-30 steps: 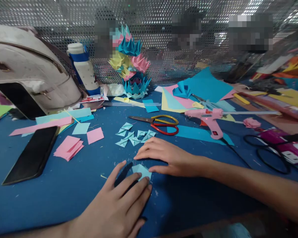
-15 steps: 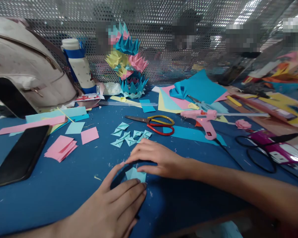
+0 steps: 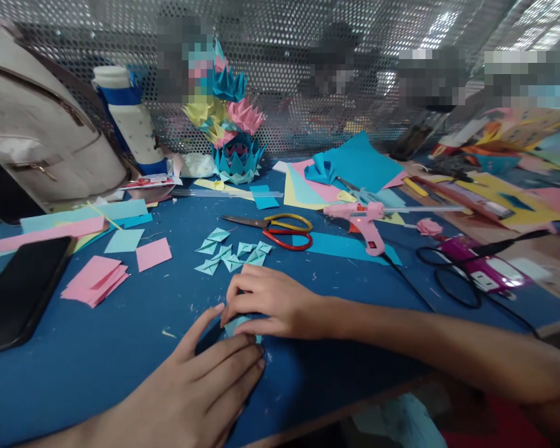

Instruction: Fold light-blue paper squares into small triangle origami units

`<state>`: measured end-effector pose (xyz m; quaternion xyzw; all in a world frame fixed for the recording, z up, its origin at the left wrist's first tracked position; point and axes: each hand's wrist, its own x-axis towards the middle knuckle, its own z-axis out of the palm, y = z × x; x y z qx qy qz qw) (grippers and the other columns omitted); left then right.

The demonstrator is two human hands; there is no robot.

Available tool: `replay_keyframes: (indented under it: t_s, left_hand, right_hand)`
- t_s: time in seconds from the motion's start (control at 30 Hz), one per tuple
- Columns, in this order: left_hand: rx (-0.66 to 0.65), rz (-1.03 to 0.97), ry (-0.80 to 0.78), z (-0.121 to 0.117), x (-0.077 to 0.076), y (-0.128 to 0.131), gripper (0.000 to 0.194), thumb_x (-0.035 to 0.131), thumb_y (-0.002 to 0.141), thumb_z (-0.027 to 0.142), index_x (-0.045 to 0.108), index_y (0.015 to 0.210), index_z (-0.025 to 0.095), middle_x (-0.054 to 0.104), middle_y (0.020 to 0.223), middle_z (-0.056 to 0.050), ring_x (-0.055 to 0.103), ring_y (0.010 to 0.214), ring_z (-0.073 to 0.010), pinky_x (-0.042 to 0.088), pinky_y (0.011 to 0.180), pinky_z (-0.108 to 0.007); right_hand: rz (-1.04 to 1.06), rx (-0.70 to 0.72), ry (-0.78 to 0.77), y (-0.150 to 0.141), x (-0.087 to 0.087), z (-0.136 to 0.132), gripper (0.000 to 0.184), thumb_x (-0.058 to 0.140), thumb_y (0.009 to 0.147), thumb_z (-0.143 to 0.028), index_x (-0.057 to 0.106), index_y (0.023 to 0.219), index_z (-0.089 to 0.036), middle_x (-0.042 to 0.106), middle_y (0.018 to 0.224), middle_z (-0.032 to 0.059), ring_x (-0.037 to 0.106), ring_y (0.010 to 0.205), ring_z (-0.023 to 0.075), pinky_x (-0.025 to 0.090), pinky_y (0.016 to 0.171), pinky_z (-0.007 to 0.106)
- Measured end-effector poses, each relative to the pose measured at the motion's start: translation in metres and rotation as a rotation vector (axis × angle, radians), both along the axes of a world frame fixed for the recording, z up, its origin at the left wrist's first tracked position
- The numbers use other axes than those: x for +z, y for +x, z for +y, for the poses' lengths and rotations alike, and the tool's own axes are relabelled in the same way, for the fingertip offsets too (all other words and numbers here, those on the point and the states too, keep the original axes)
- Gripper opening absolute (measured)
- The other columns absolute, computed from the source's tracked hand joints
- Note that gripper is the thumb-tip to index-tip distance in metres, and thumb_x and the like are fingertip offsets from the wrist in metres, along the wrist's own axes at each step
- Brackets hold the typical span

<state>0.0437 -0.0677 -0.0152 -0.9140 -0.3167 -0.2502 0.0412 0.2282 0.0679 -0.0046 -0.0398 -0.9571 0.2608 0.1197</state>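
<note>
A small folded piece of light blue paper (image 3: 234,325) lies on the blue table, partly covered by both hands. My left hand (image 3: 205,379) rests flat on its near side, fingers stretched out and thumb spread away. From the right, my right hand (image 3: 273,303) has its fingers curled over the paper's far side, its thumb on top of the sheet. Just beyond my right hand sit several small folded light blue pieces (image 3: 233,252). Behind those lie scissors (image 3: 270,225) with one yellow and one red handle loop.
Pink paper squares (image 3: 96,280) and a black phone (image 3: 28,292) lie left. A pink glue gun (image 3: 361,221) with a trailing cord is to the right, near a purple power strip (image 3: 483,267). A folded-paper flower stack (image 3: 236,155) stands behind, beside a white bottle (image 3: 133,124).
My right hand's fingers have curled in closer over the paper, and less of the sheet shows. The left hand stays flat on it. The whole view has shifted slightly.
</note>
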Motion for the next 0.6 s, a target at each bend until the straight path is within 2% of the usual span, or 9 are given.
replay_keyframes:
  t_s: [0.2, 0.3, 0.4, 0.53, 0.6]
  left_hand:
    - [-0.007, 0.023, 0.026, 0.001, 0.000, -0.001, 0.027, 0.047, 0.103, 0.023, 0.068, 0.118, 0.017, 0.072, 0.118, -0.002, 0.060, 0.117, -0.0166, 0.005, 0.125, -0.047]
    - [0.028, 0.032, 0.044, 0.001, 0.002, -0.001, 0.026, 0.050, 0.101, 0.024, 0.068, 0.119, 0.018, 0.069, 0.125, -0.001, 0.057, 0.121, -0.0183, 0.006, 0.125, -0.047]
    - [0.064, 0.043, 0.070, 0.001, 0.000, -0.001, 0.029, 0.051, 0.101, 0.029, 0.068, 0.122, 0.018, 0.068, 0.127, -0.001, 0.056, 0.121, -0.0189, 0.008, 0.125, -0.044]
    - [0.138, 0.072, 0.043, 0.001, -0.003, 0.000, 0.034, 0.049, 0.102, 0.035, 0.066, 0.125, 0.018, 0.068, 0.126, -0.001, 0.059, 0.117, -0.0176, 0.016, 0.123, -0.038]
    - [0.126, 0.115, 0.036, 0.001, -0.002, -0.001, 0.035, 0.048, 0.102, 0.036, 0.066, 0.125, 0.018, 0.068, 0.126, -0.001, 0.059, 0.115, -0.0176, 0.019, 0.122, -0.037]
  right_hand:
    - [0.037, -0.126, -0.127, 0.000, -0.001, -0.003, 0.013, 0.065, 0.093, -0.027, 0.064, 0.084, -0.017, 0.060, 0.075, -0.0016, 0.050, 0.076, 0.0132, 0.039, 0.072, 0.026]
    - [0.025, -0.255, -0.212, 0.003, 0.001, -0.004, 0.006, 0.065, 0.085, -0.015, 0.061, 0.087, -0.018, 0.058, 0.070, -0.0045, 0.052, 0.073, 0.0121, 0.038, 0.069, 0.024]
    - [0.010, -0.331, -0.251, 0.006, 0.002, -0.004, 0.017, 0.063, 0.079, -0.008, 0.059, 0.092, -0.019, 0.057, 0.070, -0.0054, 0.054, 0.074, 0.0120, 0.039, 0.070, 0.024]
    - [-0.038, -0.289, -0.270, 0.011, 0.005, -0.001, 0.017, 0.059, 0.079, -0.007, 0.062, 0.091, -0.019, 0.061, 0.074, -0.0030, 0.054, 0.076, 0.0128, 0.039, 0.069, 0.024]
    - [-0.073, -0.234, -0.297, 0.015, 0.009, 0.003, 0.016, 0.058, 0.081, -0.007, 0.065, 0.091, -0.018, 0.065, 0.080, -0.0008, 0.054, 0.077, 0.0130, 0.040, 0.068, 0.024]
